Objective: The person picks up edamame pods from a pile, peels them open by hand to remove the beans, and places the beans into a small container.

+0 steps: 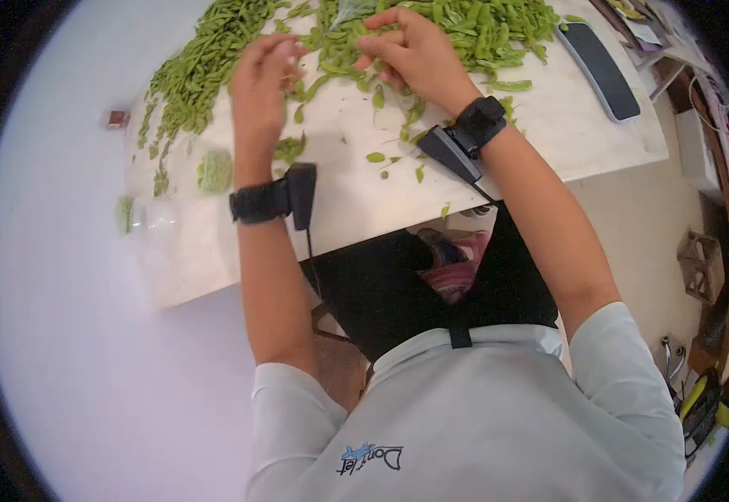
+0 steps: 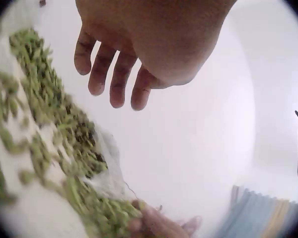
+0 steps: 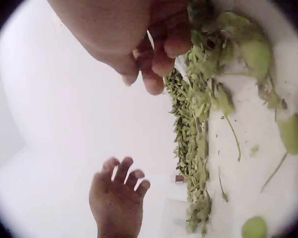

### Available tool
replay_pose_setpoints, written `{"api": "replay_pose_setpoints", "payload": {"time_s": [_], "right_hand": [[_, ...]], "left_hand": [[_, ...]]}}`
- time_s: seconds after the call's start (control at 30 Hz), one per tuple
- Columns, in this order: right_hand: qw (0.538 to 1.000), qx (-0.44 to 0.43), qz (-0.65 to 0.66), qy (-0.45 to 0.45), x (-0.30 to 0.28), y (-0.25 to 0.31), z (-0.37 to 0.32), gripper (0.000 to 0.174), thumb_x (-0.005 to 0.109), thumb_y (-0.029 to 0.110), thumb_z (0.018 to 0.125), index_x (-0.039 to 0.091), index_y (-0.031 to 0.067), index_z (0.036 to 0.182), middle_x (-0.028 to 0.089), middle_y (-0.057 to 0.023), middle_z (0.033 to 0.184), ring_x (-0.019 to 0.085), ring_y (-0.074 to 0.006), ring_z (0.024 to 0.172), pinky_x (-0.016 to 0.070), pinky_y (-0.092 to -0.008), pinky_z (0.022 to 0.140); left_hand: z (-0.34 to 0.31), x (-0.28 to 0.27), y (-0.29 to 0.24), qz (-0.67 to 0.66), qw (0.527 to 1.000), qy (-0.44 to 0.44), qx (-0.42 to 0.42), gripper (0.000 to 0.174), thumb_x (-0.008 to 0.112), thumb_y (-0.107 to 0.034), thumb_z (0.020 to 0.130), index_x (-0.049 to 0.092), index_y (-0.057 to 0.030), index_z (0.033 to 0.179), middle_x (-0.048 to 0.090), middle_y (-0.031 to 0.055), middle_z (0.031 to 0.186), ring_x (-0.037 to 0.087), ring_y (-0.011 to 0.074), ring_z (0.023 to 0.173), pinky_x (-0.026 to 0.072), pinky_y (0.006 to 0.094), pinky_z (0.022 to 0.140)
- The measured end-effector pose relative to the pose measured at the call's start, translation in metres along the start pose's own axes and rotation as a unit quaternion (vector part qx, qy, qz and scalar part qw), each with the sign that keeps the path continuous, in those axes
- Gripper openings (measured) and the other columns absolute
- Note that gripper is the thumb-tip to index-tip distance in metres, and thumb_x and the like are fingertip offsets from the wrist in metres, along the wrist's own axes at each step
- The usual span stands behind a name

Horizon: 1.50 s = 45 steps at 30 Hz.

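Green pods crowd the surface at twelve o'clock in the head view, and here's the right hand right among them, just past twelve, fingers bent, though whether it pinches a pod I cannot tell! Over at eleven the left hand hangs loose, fingers relaxed and apart, gripping nothing, as the left wrist view shows. Beyond it, also near eleven, a second heap runs down the surface's edge. Loose leaves lie scattered between the wrists, below the right hand. Out at two o'clock, a phone rests dark-screened beside the pods; at nine, a see-through container; and at three, down on the floor, a crate.
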State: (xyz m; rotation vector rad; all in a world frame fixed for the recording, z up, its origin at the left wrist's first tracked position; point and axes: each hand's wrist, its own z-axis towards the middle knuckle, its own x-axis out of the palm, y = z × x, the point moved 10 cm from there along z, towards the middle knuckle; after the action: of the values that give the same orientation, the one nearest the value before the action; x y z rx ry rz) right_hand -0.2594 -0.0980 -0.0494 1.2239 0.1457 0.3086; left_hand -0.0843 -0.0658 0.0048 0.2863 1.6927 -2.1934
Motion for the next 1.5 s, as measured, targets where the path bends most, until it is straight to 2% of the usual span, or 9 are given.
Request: {"api": "replay_pose_setpoints", "payload": {"time_s": [0.07, 0.13, 0.23, 0.4, 0.53, 0.63, 0.83, 1.13, 1.5], "right_hand": [[0.997, 0.01, 0.073, 0.019, 0.004, -0.001, 0.0, 0.023, 0.06, 0.02, 0.092, 0.059, -0.0015, 0.1, 0.069, -0.0068, 0.075, 0.054, -0.0061, 0.053, 0.0434, -0.0199, 0.046], [0.996, 0.012, 0.08, 0.028, 0.003, 0.003, 0.001, 0.023, 0.06, 0.02, 0.092, 0.059, -0.0014, 0.1, 0.069, -0.0067, 0.076, 0.055, -0.0059, 0.054, 0.044, -0.0199, 0.046], [0.994, 0.029, 0.103, 0.037, 0.003, 0.001, 0.0, 0.023, 0.058, 0.02, 0.093, 0.06, -0.0015, 0.1, 0.069, -0.0077, 0.08, 0.057, -0.0066, 0.057, 0.0457, -0.0198, 0.048], [0.984, 0.068, 0.155, 0.05, 0.009, -0.006, 0.0, 0.023, 0.056, 0.02, 0.094, 0.06, -0.0019, 0.1, 0.069, -0.0093, 0.087, 0.06, -0.009, 0.061, 0.0495, -0.0208, 0.051], [0.988, 0.066, 0.129, 0.056, 0.012, -0.011, 0.001, 0.024, 0.055, 0.021, 0.094, 0.059, -0.0018, 0.103, 0.069, -0.0088, 0.089, 0.06, -0.0089, 0.064, 0.0503, -0.0207, 0.053], [0.994, 0.065, 0.066, 0.051, 0.009, -0.008, 0.0, 0.025, 0.057, 0.021, 0.094, 0.06, -0.0018, 0.103, 0.069, -0.007, 0.088, 0.059, -0.0077, 0.063, 0.0498, -0.0203, 0.053], [0.994, 0.085, 0.068, 0.029, 0.003, -0.014, 0.002, 0.026, 0.058, 0.023, 0.093, 0.063, -0.0008, 0.103, 0.066, -0.0027, 0.08, 0.057, -0.0055, 0.061, 0.0483, -0.0197, 0.051], [0.993, 0.079, 0.085, 0.027, 0.004, -0.012, 0.001, 0.025, 0.057, 0.022, 0.094, 0.062, -0.0013, 0.1, 0.065, -0.0033, 0.08, 0.056, -0.0059, 0.058, 0.0482, -0.0201, 0.049], [0.995, 0.071, 0.07, 0.028, 0.003, -0.014, 0.002, 0.021, 0.058, 0.018, 0.094, 0.062, -0.002, 0.095, 0.065, -0.0041, 0.077, 0.057, -0.0063, 0.059, 0.0481, -0.0208, 0.05]], "left_hand": [[0.009, 0.041, 0.006, -0.073, 0.995, 0.059, 0.022, 0.031, 0.056, -0.023, 0.094, 0.057, -0.002, 0.117, 0.064, 0.0049, 0.099, 0.059, 0.0113, 0.082, 0.0481, 0.0256, 0.072], [0.012, 0.065, 0.01, -0.138, 0.985, 0.095, 0.033, 0.032, 0.056, -0.022, 0.094, 0.056, -0.0014, 0.118, 0.063, 0.0051, 0.103, 0.059, 0.0111, 0.082, 0.0489, 0.026, 0.073], [0.015, 0.072, 0.023, -0.218, 0.972, 0.084, 0.017, 0.025, 0.062, -0.015, 0.09, 0.061, -0.0014, 0.11, 0.065, 0.0046, 0.096, 0.059, 0.009, 0.08, 0.0476, 0.023, 0.068], [0.012, 0.064, 0.033, -0.216, 0.975, 0.036, 0.028, 0.021, 0.064, -0.011, 0.089, 0.063, -0.0004, 0.106, 0.065, 0.0037, 0.088, 0.059, 0.0089, 0.076, 0.0474, 0.0216, 0.064], [0.008, 0.056, 0.039, -0.195, 0.98, 0.015, 0.048, 0.02, 0.062, -0.016, 0.091, 0.064, 0.0006, 0.102, 0.065, 0.0041, 0.083, 0.056, 0.0096, 0.067, 0.0469, 0.0235, 0.065], [0.005, 0.059, 0.047, -0.227, 0.974, 0.012, 0.014, 0.018, 0.062, -0.015, 0.091, 0.064, -0.0001, 0.101, 0.064, 0.0033, 0.082, 0.055, 0.0092, 0.068, 0.0453, 0.0233, 0.064], [0.003, 0.059, 0.042, -0.226, 0.974, 0.02, 0.009, 0.017, 0.066, -0.01, 0.087, 0.065, -0.0004, 0.101, 0.066, 0.0028, 0.084, 0.059, 0.0078, 0.072, 0.0474, 0.0216, 0.064], [0.001, 0.06, 0.037, -0.225, 0.973, 0.025, 0.036, 0.018, 0.063, -0.004, 0.087, 0.065, 0.0008, 0.104, 0.065, 0.0035, 0.087, 0.056, 0.0095, 0.071, 0.0458, 0.0233, 0.066], [-0.001, 0.059, 0.039, -0.192, 0.981, 0.011, 0.019, 0.019, 0.064, -0.003, 0.086, 0.064, 0.0015, 0.104, 0.065, 0.0039, 0.087, 0.056, 0.0089, 0.072, 0.046, 0.0227, 0.066]]}}
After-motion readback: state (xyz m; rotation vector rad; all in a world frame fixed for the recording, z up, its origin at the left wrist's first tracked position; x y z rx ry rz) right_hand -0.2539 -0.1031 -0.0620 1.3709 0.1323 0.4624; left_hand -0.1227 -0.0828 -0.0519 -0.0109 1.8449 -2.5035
